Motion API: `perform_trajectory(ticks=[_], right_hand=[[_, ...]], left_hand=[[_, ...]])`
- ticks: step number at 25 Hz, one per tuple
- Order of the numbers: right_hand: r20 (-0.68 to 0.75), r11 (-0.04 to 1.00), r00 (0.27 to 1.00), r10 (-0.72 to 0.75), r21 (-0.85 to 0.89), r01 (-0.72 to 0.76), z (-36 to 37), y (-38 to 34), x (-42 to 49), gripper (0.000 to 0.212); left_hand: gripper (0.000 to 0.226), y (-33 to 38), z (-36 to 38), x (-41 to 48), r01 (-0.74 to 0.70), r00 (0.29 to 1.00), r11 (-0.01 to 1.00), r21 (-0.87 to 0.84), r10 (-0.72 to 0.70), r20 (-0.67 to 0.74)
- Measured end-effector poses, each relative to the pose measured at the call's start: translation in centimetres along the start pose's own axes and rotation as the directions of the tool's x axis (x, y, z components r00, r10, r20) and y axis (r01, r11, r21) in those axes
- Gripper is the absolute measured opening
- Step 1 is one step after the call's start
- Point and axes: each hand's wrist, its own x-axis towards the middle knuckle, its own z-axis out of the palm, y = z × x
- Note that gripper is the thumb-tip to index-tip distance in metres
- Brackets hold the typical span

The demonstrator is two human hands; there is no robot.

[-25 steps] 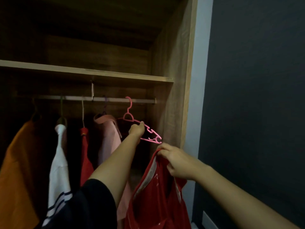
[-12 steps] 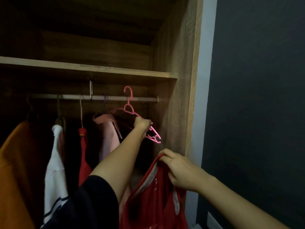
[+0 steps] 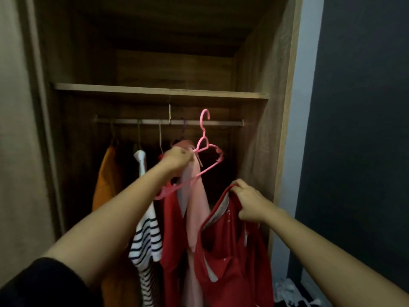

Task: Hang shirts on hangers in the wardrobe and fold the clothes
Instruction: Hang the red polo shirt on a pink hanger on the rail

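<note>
The left grip (image 3: 177, 158) is clamped on one shoulder of the pink hanger (image 3: 207, 146). The right grip (image 3: 247, 202) is pinched on the collar of the red shirt (image 3: 232, 251), which is held at lower centre-right of the frame. Within the last second the hanger appears to have been lifted clear of the rail (image 3: 132, 121) and tilted toward the shirt, so threading it into the neck is judged to be next. Small white marks on the shirt cannot be read, and no brand is seen.

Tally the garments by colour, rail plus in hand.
Orange: 1, orange garment
White with dark stripes: 1, striped shirt
Pink: 1, pink shirt
Red: 2, hung red garment, held red shirt
Total: 5
</note>
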Motion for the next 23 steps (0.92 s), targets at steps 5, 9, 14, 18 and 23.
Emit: perform_trajectory(ticks=[5, 9, 14, 18, 23], right_hand=[[-0.009, 0.990, 0.997, 0.077, 0.117, -0.075, -1.1, -2.8, -0.5, 0.059], [0.029, 0.982, 0.994, 0.110, 0.153, -0.113, -1.5, -4.8, -0.9, 0.063], [0.015, 0.971, 0.988, 0.153, 0.185, -0.153, -2.0, -7.9, -1.3, 0.063], [0.020, 0.944, 0.968, 0.250, 0.218, -0.248, -3.0, -9.2, -1.5, 0.062], [0.038, 0.950, 0.983, 0.177, 0.256, -0.181, -4.2, -10.2, -1.3, 0.076]], left_hand=[[0.014, -6.5, -11.6, -8.4, -0.231, 0.968, 0.966, 0.117, 0.241, -0.072], [0.019, -11.4, -17.5, -12.6, -0.187, 0.982, 0.976, -0.114, 0.182, -0.055], [0.018, -13.3, -18.7, -15.4, -0.177, 0.983, 0.977, -0.120, 0.182, 0.038], [0.014, -13.6, -18.9, -16.7, -0.242, 0.970, 0.933, -0.266, 0.242, -0.033], [0.026, -14.2, -20.3, -17.2, -0.208, 0.972, 0.942, -0.265, 0.230, 0.054]])
